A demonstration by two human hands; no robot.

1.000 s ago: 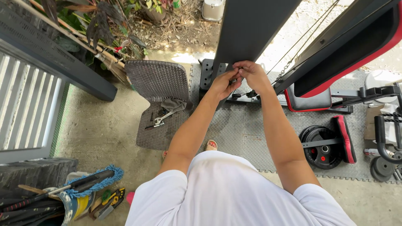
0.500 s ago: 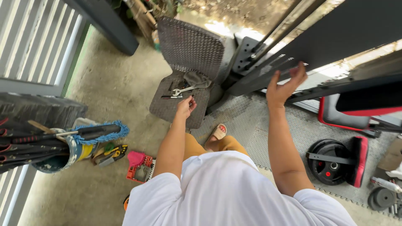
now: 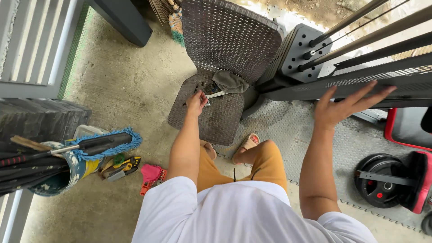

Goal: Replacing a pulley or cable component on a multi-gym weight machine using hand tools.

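My left hand (image 3: 196,102) reaches down onto the seat of a dark wicker chair (image 3: 211,123). Its fingers curl over one end of a silver wrench (image 3: 217,95) lying there. A grey rag (image 3: 230,82) and some small dark tools lie on the seat just beyond the hand. My right hand (image 3: 346,105) is spread flat, fingers apart, against a dark metal frame bar (image 3: 315,87) of a weight machine. It holds nothing. I am bent forward, in a white shirt and mustard shorts.
A grey weight stack (image 3: 297,49) with slanting guide rods (image 3: 360,20) stands behind the chair on a rubber mat (image 3: 288,135). Black weight plates (image 3: 378,180) and a red-edged pad (image 3: 393,130) lie right. A bucket (image 3: 74,168) with a blue mop (image 3: 108,143), a pink brush (image 3: 152,173) and a broom (image 3: 173,20) are left.
I have leaned closer to the chair. My left hand moved from the seat's front edge up to the tools. My right hand stays spread on the frame bar.
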